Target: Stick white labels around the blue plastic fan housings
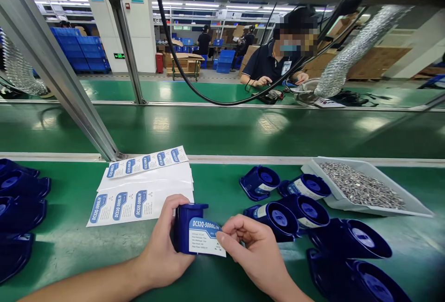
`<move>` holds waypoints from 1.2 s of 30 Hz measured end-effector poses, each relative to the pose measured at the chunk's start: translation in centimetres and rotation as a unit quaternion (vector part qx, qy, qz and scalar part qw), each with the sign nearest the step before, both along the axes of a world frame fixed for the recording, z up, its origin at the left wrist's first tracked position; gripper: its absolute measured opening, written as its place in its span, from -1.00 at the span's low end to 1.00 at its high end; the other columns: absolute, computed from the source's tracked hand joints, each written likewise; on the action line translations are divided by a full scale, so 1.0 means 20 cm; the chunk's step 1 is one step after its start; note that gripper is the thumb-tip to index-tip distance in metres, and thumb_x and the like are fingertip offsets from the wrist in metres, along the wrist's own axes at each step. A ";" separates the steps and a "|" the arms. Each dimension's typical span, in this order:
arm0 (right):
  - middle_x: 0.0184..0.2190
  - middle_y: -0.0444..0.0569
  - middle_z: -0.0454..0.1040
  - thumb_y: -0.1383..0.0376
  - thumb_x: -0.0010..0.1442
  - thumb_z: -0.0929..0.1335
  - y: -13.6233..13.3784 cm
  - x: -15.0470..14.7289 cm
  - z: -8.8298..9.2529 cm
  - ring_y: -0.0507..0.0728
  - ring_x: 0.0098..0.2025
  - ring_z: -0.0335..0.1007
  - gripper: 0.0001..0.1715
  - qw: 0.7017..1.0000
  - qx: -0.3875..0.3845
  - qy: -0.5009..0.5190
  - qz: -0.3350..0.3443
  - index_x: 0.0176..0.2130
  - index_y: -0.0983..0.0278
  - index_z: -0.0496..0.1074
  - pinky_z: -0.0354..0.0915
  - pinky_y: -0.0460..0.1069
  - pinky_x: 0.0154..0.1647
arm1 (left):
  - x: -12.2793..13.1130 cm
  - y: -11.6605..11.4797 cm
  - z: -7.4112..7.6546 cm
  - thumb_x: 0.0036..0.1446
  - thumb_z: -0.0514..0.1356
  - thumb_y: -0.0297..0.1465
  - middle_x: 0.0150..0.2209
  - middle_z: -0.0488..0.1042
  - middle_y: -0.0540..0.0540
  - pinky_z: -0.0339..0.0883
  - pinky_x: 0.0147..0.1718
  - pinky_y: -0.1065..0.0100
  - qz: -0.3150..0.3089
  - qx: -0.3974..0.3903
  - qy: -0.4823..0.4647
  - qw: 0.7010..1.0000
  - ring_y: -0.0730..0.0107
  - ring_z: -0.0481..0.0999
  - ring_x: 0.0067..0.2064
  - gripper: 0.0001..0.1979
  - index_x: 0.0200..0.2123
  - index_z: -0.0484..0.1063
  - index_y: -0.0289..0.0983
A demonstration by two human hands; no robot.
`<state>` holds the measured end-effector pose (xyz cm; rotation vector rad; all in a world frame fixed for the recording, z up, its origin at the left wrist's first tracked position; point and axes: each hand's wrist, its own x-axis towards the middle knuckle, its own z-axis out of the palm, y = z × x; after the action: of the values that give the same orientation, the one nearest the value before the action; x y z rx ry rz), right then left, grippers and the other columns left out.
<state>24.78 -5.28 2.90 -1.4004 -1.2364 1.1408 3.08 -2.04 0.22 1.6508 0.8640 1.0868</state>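
Behind label (206,237), blue housing (186,225) mostly hidden btwn left hand (163,246) & right hand (253,248).

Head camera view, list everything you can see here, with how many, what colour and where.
Blue housing: one, dark blue, near centre, held upright.
Label: one, white and blue, on the held housing's side.
Label sheets: a few, white with blue labels, on the mat left of centre.
Labelled housings: about four, dark blue, right of centre.
Other housings: several, dark blue, at the far left and lower right.
Tray of screws: one, white tray, silver screws, right.
Green mat: one, underneath everything.
Co-worker: one, dark shirt, across the belt.
Left hand: grips the housing.
Right hand: fingers on the label's edge.
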 end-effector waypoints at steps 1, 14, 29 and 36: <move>-0.60 -0.11 0.44 0.01 0.14 0.56 0.00 0.01 0.00 0.04 -0.56 0.30 -0.62 1.000 0.003 -0.001 0.004 -0.44 0.25 0.57 0.22 -0.05 -0.53 | 0.00 0.00 0.00 0.05 0.36 -0.59 0.22 0.25 -0.16 0.46 0.10 0.07 -0.001 0.002 -0.004 1.000 0.03 0.47 0.17 -0.22 0.26 0.17 -0.01; -0.62 -0.17 0.38 -0.04 0.16 0.56 0.03 0.01 0.01 -0.01 -0.59 0.21 -0.53 0.999 0.015 0.028 0.036 -0.46 0.27 0.52 0.15 -0.08 -0.55 | 0.02 0.00 -0.05 0.17 0.44 -0.38 0.27 0.16 -0.21 0.47 0.20 -0.03 -0.008 0.032 -0.049 0.998 -0.11 0.26 0.39 -0.28 0.24 0.12 0.04; -0.34 -0.05 0.55 -0.06 0.17 0.51 0.05 0.00 0.02 0.14 -0.33 0.47 -0.43 1.000 0.024 0.018 0.007 -0.02 0.24 0.40 0.36 0.01 -0.32 | 0.01 0.02 -0.05 0.13 0.48 -0.34 0.23 0.23 -0.19 0.49 0.17 0.06 0.013 0.035 -0.026 0.999 -0.03 0.37 0.31 -0.27 0.24 0.15 -0.01; 0.08 0.22 0.57 -0.01 0.11 0.52 0.03 -0.10 0.01 0.36 0.12 0.53 -0.07 0.993 -0.030 0.071 0.089 0.29 0.27 0.20 0.36 0.29 0.19 | 0.00 0.01 -0.07 0.19 0.37 -0.46 0.22 0.27 -0.25 0.42 0.23 0.00 -0.022 0.149 0.046 0.988 -0.02 0.38 0.30 -0.33 0.28 0.19 -0.07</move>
<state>22.87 -4.77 3.17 -1.2473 -1.2530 1.3869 2.98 -1.90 -1.26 1.9710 0.7458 1.1586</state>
